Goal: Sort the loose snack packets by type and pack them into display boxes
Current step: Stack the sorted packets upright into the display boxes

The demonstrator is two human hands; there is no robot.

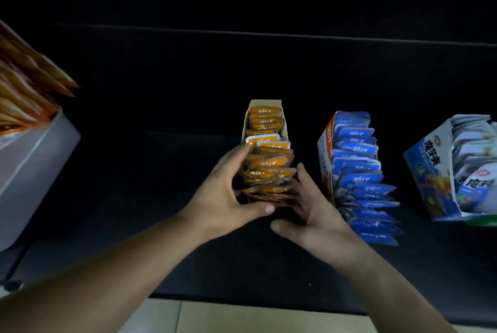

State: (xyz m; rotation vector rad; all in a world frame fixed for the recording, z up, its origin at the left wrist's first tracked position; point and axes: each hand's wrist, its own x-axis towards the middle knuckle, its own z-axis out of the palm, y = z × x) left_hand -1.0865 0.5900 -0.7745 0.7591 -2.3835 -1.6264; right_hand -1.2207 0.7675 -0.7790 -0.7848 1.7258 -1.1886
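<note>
A narrow cardboard display box [265, 103] stands in the middle of the dark table, packed with a row of orange snack packets [267, 163]. My left hand [228, 190] grips the near left side of that row, thumb curled under the front packets. My right hand [312, 206] presses against the near right side with fingers spread. To the right stands a second display box [326, 155] full of blue packets [360, 171], several spilling toward me. At the far right a blue-and-white box [427, 171] holds white packets [473, 150].
A white bin [29, 160] at the far left holds orange-brown packets [24, 82] sticking up. The dark table [161, 171] ends at a near edge, with pale floor tiles [215, 316] below it. A dark wall rises behind the table.
</note>
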